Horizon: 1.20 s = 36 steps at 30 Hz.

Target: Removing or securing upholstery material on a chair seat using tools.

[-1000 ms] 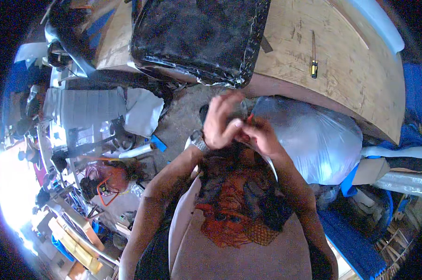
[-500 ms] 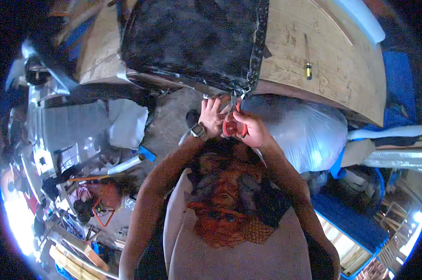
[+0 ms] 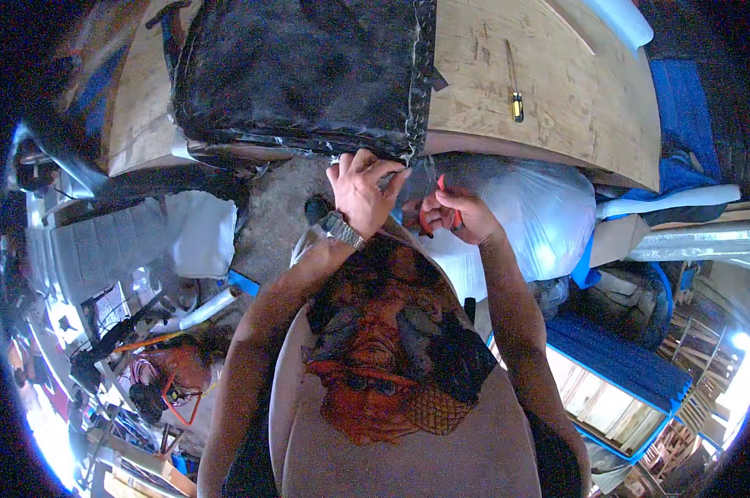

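Note:
A dark, cloth-like black panel (image 3: 300, 70) with a stapled-looking border lies on the wooden board, its near edge overhanging slightly. My left hand (image 3: 360, 195), with a watch on the wrist, is at that near edge by the right corner. Its fingers are bent and pinched together there; what lies between them is too small to make out. To the right of it, my right hand (image 3: 474, 217) grips a pair of pliers (image 3: 442, 183) with red handles. The pliers' jaws point up toward the panel's corner, a little apart from it.
A screwdriver (image 3: 517, 106) with a yellow and black handle lies on the plywood board (image 3: 557, 108), right of the panel. A hammer-like tool (image 3: 169, 25) rests at the far left. Beneath the board sits a large plastic-wrapped bundle (image 3: 541, 224). Blue-edged crates (image 3: 607, 373) stand lower right.
My right hand has drawn the pliers away from the panel's corner, rightward and apart from the left hand. My left hand has moved to the edge, fingers now pinched. The whole view has shifted slightly.

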{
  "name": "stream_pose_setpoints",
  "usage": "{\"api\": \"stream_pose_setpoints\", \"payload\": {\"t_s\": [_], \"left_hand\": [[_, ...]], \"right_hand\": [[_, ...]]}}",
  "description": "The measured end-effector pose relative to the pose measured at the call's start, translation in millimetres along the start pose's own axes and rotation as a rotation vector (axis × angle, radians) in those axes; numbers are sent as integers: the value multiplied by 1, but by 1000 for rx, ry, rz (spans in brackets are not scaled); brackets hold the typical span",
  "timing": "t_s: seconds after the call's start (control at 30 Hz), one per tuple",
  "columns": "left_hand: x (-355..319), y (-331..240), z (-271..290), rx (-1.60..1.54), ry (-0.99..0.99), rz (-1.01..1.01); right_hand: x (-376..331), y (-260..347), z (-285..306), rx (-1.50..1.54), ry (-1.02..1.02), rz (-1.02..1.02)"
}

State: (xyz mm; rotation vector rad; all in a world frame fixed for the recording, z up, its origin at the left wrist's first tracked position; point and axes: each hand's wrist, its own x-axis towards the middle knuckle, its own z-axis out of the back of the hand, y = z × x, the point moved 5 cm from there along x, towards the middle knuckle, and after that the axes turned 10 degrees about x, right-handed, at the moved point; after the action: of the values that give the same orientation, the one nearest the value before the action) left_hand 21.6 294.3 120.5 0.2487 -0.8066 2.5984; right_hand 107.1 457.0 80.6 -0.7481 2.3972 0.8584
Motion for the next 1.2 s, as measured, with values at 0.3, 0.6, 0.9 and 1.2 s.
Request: {"api": "stream_pose_setpoints", "payload": {"t_s": [0.3, 0.6, 0.9, 1.2], "left_hand": [[-14, 12, -5, -86, -4, -160], [-27, 24, 1, -63, 1, -122], [-27, 24, 3, -110, 32, -92], [-27, 28, 5, -121, 56, -105]], "right_hand": [[24, 13, 20, -140, 254, -156], [44, 7, 20, -188, 409, -340], [48, 0, 27, -129, 380, -317], [52, 7, -1, -454, 257, -159]]}}
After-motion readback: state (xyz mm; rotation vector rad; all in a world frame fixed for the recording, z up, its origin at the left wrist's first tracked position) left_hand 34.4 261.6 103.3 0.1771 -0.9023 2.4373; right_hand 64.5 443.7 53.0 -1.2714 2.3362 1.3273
